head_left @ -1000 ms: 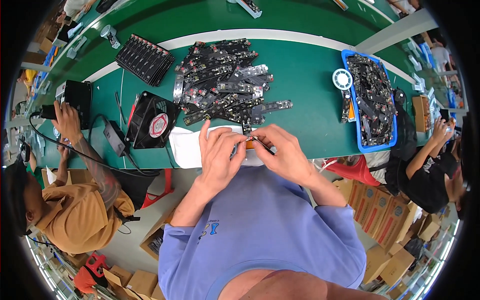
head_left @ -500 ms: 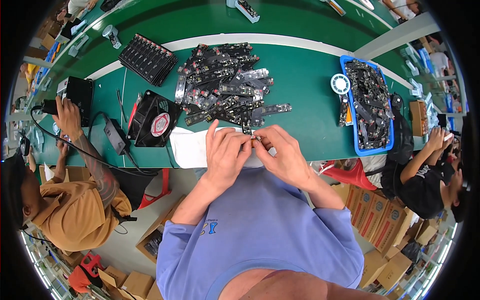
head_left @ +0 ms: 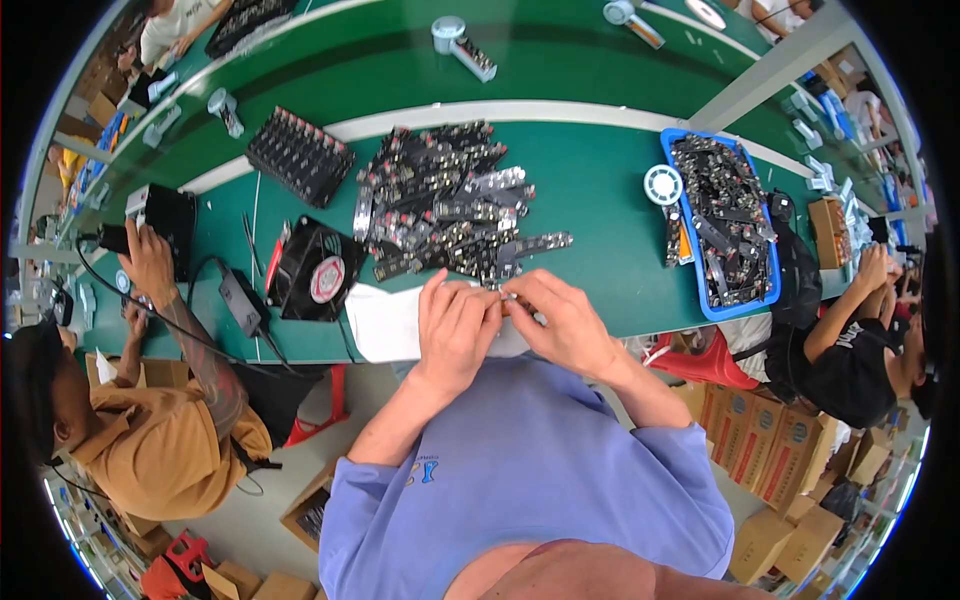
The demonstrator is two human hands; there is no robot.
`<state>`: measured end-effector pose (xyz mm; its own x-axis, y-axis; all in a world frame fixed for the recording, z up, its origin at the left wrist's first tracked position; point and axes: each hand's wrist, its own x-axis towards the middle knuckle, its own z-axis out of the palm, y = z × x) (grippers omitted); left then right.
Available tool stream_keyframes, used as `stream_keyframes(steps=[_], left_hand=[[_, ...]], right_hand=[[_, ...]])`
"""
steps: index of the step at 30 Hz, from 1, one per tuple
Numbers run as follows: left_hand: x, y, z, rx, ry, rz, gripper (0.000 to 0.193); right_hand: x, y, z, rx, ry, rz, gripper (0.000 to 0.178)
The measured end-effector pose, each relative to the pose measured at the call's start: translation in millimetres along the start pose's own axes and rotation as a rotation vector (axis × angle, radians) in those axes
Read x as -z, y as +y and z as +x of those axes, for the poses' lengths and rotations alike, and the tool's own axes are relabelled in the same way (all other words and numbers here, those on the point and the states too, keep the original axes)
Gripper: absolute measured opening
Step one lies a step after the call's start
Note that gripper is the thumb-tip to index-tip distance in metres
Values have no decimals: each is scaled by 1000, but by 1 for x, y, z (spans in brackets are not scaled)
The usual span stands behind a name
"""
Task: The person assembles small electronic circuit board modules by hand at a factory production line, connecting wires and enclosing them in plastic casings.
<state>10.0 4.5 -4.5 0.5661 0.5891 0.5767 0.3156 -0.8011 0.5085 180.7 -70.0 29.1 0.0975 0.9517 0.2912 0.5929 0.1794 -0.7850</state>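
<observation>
My left hand (head_left: 455, 330) and my right hand (head_left: 565, 325) meet at the near edge of the green table, fingers pinched together. Between their fingertips is a narrow black circuit board (head_left: 492, 284), mostly hidden by the fingers. Beneath the hands lies a white sheet (head_left: 385, 325), its left part showing. Just beyond the fingertips spreads a loose heap of narrow black circuit boards (head_left: 440, 200), with small metal and red parts on them.
Left of the sheet stand a black fan (head_left: 318, 270) and a power adapter (head_left: 242, 302) with cables. Farther back lies a stack of black boards (head_left: 300, 155). A blue basket (head_left: 714, 312) of boards is at right, beside a white handheld fan (head_left: 662, 186). People work on both sides.
The view has tilted, so the table sits lower in the picture. My hands stay pinched together at the same spot, with only small finger movement.
</observation>
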Motion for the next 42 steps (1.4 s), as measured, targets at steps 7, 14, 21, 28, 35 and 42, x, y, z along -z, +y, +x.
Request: stream_keyframes(steps=[7, 14, 21, 28, 35, 42], left_hand=[[2, 3, 0, 58, -10, -55, 15], [6, 5, -3, -5, -63, -28, 15], [1, 11, -9, -29, -32, 18, 15], [-1, 8, -16, 10, 17, -3, 15], [-5, 5, -15, 0, 77, -21, 10], [4, -2, -16, -8, 1, -15, 21]], right_hand=[[-1, 8, -5, -21, -5, 86, 21], [-9, 21, -11, 81, 39, 3, 21], [-19, 30, -20, 185, 106, -61, 19], [-17, 37, -11, 191, -30, -21, 20], [-1, 25, -1, 128, -163, -52, 20], [5, 7, 3, -20, -198, 26, 21]])
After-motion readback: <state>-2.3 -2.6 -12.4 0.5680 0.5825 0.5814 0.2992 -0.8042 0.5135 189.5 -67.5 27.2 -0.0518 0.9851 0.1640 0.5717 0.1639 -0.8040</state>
